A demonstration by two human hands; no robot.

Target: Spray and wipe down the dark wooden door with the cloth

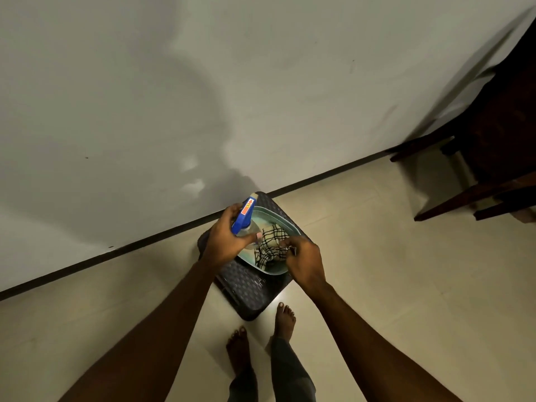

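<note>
the left hand (224,237) grips the blue-topped spray bottle (243,220) over a pale green basin (275,214). the right hand (303,258) pinches the checked cloth (269,246) lying in that basin, which sits on a dark stool (249,294) on the floor. the dark wooden door (504,117) stands far right.

Spray bottle (246,224) body behind left hand (224,236); cloth (271,246) partly under right hand (304,261).
</note>
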